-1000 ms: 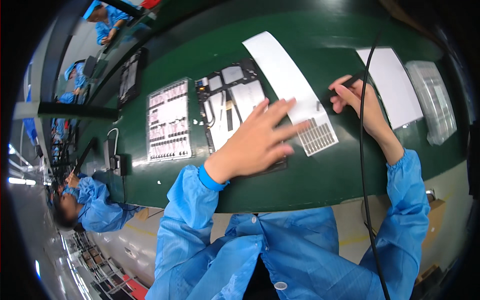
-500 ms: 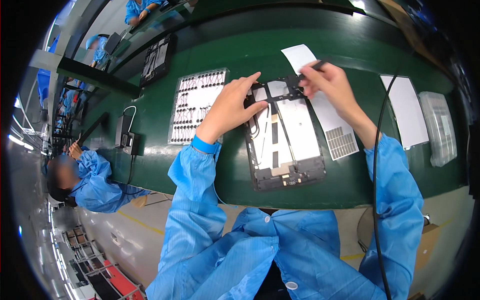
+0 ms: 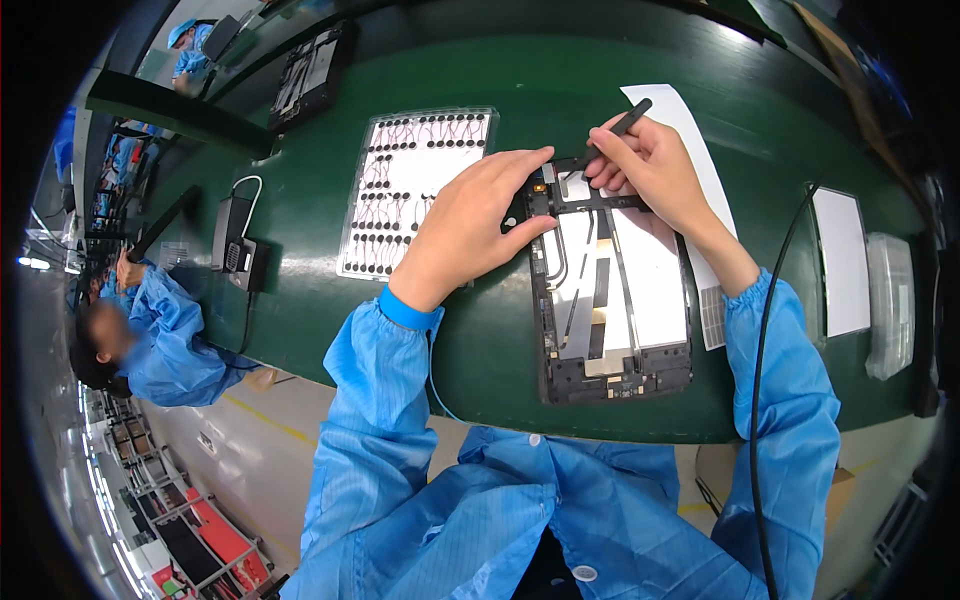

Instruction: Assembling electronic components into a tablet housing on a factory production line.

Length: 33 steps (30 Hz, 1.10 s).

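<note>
An opened tablet [image 3: 655, 280] with a black frame and silvery inner plates lies on the green bench in front of me. My left hand [image 3: 470, 225] rests at its upper left corner, thumb and fingers stretched out and apart. In my right hand [image 3: 655, 170] a slim black stick-shaped tool [image 3: 628, 118] is held like a pen. It slants down to the left, its lower end at the tablet's top part. Whether that end touches, I cannot tell. Left of the tablet, a clear tray [image 3: 410, 180] holds rows of small round black parts with thin wires.
A white sheet [image 3: 690, 130] lies partly under my right hand. Further right are another white sheet [image 3: 840, 260] and a clear plastic box [image 3: 890, 305]. A black cable [image 3: 765, 380] hangs before my right arm. Black adapter-like boxes [image 3: 235, 240] and another device [image 3: 312, 75] stand left; a co-worker [image 3: 165, 330] sits beyond.
My right hand has shifted left over the tablet's top end, and the tool now slants downward there. The left hand stays at the tablet's corner. The whole view has shifted a little.
</note>
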### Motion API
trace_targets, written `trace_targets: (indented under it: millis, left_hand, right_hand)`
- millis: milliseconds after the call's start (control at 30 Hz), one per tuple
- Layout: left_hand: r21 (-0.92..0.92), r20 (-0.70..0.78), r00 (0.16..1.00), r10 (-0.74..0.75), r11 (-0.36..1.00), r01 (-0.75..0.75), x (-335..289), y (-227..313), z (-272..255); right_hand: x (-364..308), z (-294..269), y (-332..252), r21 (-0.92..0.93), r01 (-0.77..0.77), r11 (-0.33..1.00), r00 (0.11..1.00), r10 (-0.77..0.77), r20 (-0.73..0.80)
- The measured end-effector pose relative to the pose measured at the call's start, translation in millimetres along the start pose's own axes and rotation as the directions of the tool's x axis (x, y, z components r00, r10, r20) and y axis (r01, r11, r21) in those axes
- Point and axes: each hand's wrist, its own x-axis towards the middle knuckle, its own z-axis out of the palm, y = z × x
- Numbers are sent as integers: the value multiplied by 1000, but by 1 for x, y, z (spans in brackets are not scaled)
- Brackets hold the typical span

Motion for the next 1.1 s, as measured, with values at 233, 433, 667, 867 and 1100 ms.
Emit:
trace_targets:
  millis: [233,433,667,867,1100]
  left_hand:
    - [16,-27,999,40,999,-40,2,-1,3]
    - [72,23,998,55,996,-56,5,4,0]
    - [127,29,996,89,988,-92,4,6,-1]
    - [130,29,996,79,988,-82,4,10,-1]
    - [65,32,999,18,998,-20,3,6,4]
  right_hand:
    - [-1,-1,-1,-17,5,1000,1000,-5,22]
    - [-2,-1,1,-21,4,1000,1000,-4,21]
    - [-4,6,1,-20,72,997,997,-72,-13]
    - [-3,4,2,-20,125,992,992,-125,4]
    - [-12,-38,-12,45,227,973,971,-222,-86]
